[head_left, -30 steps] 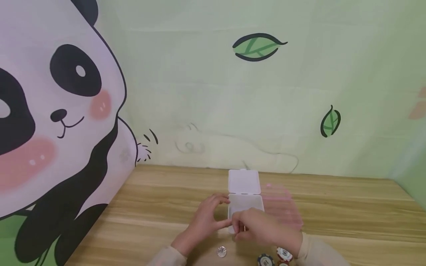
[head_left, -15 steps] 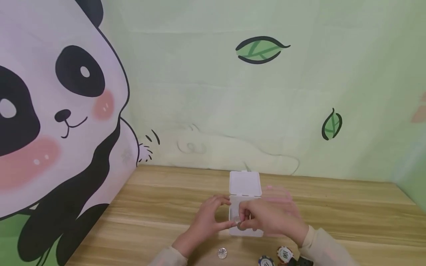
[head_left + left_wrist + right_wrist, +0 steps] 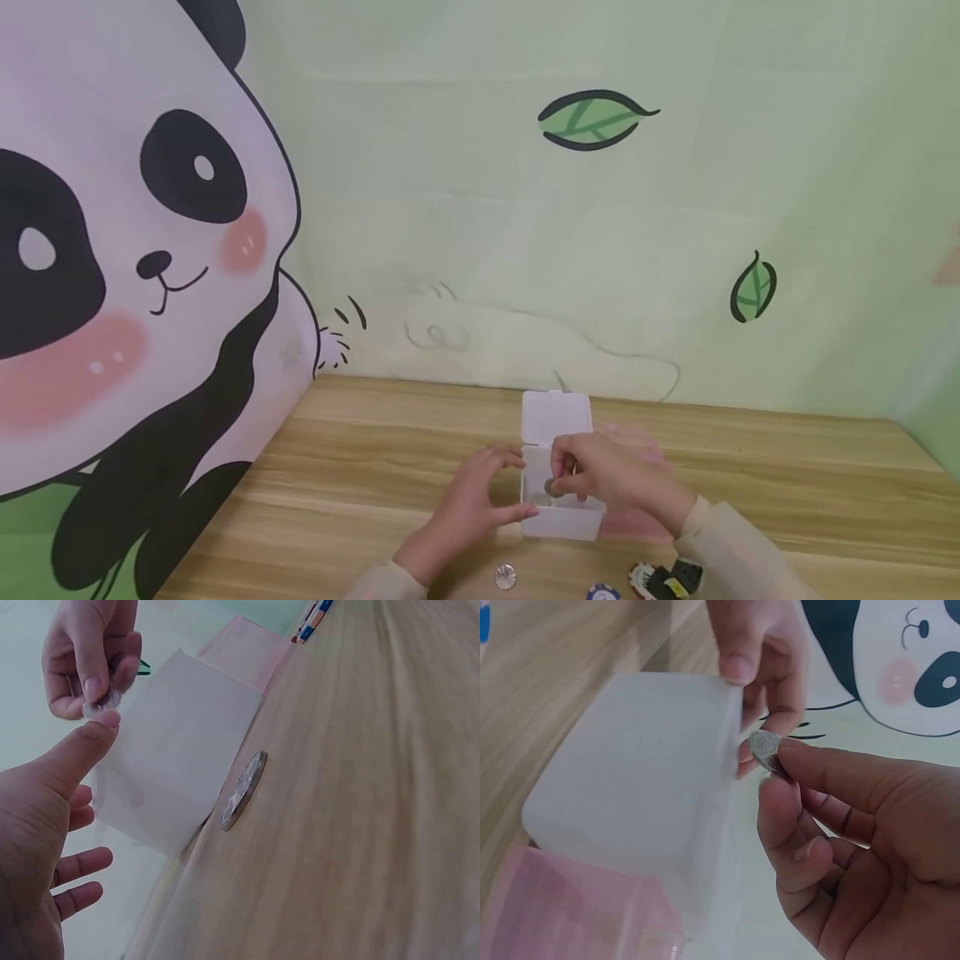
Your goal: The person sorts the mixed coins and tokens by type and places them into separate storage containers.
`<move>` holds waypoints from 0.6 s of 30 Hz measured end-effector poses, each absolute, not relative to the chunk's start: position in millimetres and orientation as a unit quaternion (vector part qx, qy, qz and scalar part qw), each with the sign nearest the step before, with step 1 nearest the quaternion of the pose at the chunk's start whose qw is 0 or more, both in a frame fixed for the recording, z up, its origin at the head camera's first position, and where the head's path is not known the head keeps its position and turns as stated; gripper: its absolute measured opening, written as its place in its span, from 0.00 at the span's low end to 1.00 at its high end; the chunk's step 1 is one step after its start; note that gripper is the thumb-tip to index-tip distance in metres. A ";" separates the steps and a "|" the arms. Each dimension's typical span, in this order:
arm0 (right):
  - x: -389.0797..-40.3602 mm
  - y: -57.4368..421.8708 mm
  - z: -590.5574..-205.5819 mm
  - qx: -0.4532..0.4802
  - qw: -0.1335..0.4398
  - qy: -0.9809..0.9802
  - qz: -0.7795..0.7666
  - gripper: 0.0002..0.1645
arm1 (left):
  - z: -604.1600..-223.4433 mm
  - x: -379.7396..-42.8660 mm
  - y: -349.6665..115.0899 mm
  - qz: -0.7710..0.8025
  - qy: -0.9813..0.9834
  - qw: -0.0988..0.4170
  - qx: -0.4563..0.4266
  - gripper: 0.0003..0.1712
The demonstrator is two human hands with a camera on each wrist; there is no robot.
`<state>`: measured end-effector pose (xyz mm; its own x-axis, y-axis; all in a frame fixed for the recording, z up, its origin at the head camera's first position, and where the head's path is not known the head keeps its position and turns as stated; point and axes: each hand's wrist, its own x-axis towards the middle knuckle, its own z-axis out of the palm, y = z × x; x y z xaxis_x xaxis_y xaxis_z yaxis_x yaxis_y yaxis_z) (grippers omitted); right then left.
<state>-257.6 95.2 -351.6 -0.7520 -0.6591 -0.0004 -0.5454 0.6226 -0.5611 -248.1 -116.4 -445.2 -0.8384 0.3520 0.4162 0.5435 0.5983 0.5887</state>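
A white plastic box point(image 3: 564, 524) stands on the table with its lid point(image 3: 557, 418) raised at the back. My right hand point(image 3: 611, 475) pinches a silver coin point(image 3: 766, 751) between thumb and forefinger over the open box. In the head view, a pale round piece point(image 3: 542, 499) shows inside the box beneath that coin. My left hand point(image 3: 472, 500) rests at the box's left side, thumb point(image 3: 738, 667) at the near rim and fingers spread loosely along the edge. Another silver coin point(image 3: 244, 790) lies flat on the wood in front of the box.
A translucent pink box point(image 3: 570, 907) sits just right of the white one. Poker chips point(image 3: 603, 592) and black pieces point(image 3: 687, 575), one with yellow on it, lie near the front by my right sleeve. A panda-printed cloth wall point(image 3: 450, 208) closes the back.
My right hand has moved right and slightly up from the box's front left corner, and the pinched coin now shows. The left hand keeps its place at the box. The view has shifted slightly.
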 end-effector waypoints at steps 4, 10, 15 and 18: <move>-265.5 91.9 -357.5 -0.327 0.096 0.896 -0.286 0.09 | -445.4 -248.3 -115.9 -0.369 -0.885 0.130 -0.250 0.31; -272.6 86.1 -367.7 -0.292 0.097 0.908 -0.285 0.10 | -446.4 -248.6 -114.7 -0.373 -0.882 0.135 -0.253 0.30; -276.2 82.1 -374.3 -0.269 0.101 0.916 -0.281 0.11 | -445.9 -249.0 -114.4 -0.367 -0.882 0.145 -0.258 0.30; -277.9 79.2 -378.3 -0.268 0.099 0.918 -0.276 0.12 | -445.0 -249.2 -114.6 -0.363 -0.881 0.154 -0.261 0.30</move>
<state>-277.9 79.2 -378.3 -0.8373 -0.5458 -0.0333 -0.4370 0.7045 -0.5593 -249.2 -114.6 -445.0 -0.8166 0.3479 0.4607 0.5714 0.6009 0.5590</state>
